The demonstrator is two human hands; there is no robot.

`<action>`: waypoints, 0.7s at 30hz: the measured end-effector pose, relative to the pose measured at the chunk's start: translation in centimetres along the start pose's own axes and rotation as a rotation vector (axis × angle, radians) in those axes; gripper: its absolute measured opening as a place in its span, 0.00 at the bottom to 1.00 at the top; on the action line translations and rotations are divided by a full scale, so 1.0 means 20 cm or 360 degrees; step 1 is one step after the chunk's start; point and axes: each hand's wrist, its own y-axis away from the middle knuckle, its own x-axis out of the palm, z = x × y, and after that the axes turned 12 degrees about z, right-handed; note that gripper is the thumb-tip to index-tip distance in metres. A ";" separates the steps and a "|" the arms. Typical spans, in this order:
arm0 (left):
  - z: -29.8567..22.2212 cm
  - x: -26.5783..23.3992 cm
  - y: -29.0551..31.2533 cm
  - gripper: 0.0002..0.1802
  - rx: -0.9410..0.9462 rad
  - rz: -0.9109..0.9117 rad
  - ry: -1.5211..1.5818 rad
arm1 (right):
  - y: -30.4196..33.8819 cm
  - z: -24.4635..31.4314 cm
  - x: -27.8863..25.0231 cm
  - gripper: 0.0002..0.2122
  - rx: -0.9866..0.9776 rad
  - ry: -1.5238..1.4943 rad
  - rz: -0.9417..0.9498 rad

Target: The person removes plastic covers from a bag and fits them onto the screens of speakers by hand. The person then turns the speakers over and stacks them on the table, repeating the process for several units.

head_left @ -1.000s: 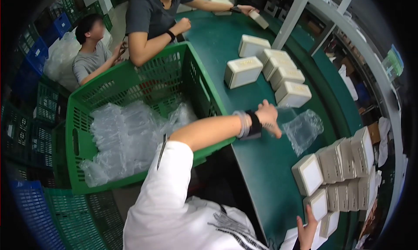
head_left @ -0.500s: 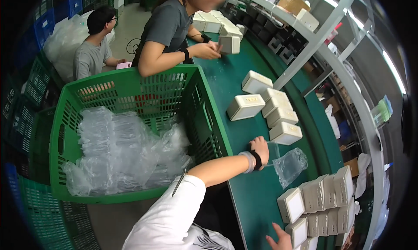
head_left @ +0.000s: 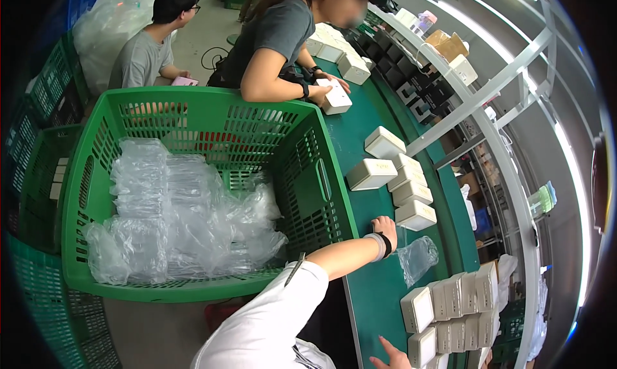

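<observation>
My left hand (head_left: 385, 230), with a dark band and a pale band at the wrist, is over the green table. Its fingers are curled, and whatever they hold is hidden. A sliver of clear film shows beside its fingers. Just to its right lies a clear plastic bag (head_left: 419, 260), flat and crinkled. At the lower edge my right hand (head_left: 393, 357) is open, fingers apart, close to the stacked white boxes (head_left: 419, 310); part of it is cut off by the picture's edge. Further up the table several more white boxes (head_left: 411, 194) stand in a loose group.
A large green crate (head_left: 212, 293) holding many clear plastic bags (head_left: 186, 208) stands left of the green table (head_left: 369, 292). Across it a co-worker (head_left: 283, 54) handles a white box (head_left: 335, 98). Another person (head_left: 144, 54) sits behind. A metal shelf frame (head_left: 488, 89) rises on the right.
The view has shifted. The co-worker's white box has gone from tilted up to lower on the table, with both hands at it. My hands stay in nearly the same places.
</observation>
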 end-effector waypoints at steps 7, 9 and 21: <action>0.04 -0.08 0.04 0.58 0.0119 0.0159 0.0011 | 0.17 0.08 0.13 0.28 0.0201 -0.0025 -0.0076; 0.06 -0.07 0.03 0.59 0.0119 0.0145 -0.0025 | 0.24 0.13 0.19 0.28 0.0160 -0.0048 -0.0141; 0.09 -0.06 0.01 0.56 0.0190 0.0085 -0.0104 | 0.49 0.08 0.29 0.28 0.0440 -0.0521 -0.0032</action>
